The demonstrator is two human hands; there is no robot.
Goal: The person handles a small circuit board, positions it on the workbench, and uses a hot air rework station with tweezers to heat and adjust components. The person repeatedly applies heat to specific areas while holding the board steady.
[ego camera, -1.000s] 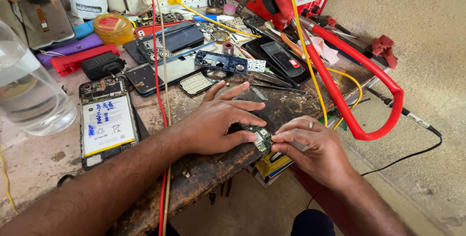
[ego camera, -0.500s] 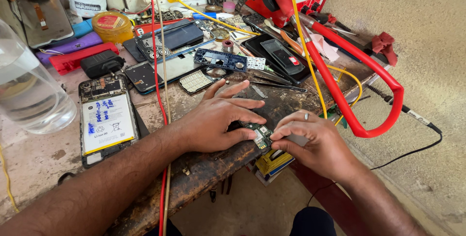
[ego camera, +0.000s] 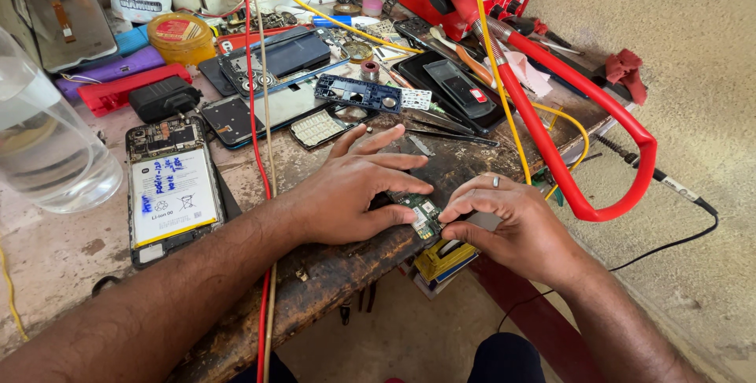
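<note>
Both hands meet on a small green circuit board (ego camera: 420, 214) at the bench's (ego camera: 315, 281) front edge. The left hand (ego camera: 350, 190) lies flat, fingers spread, pinning it; the right hand (ego camera: 504, 225) has crept closer, fingertips now pinched on its corner. An opened phone (ego camera: 169, 190) lies left.

A worn wooden workbench (ego camera: 331, 273) carries an opened phone (ego camera: 172, 190) and circuit boards (ego camera: 358, 93).
</note>
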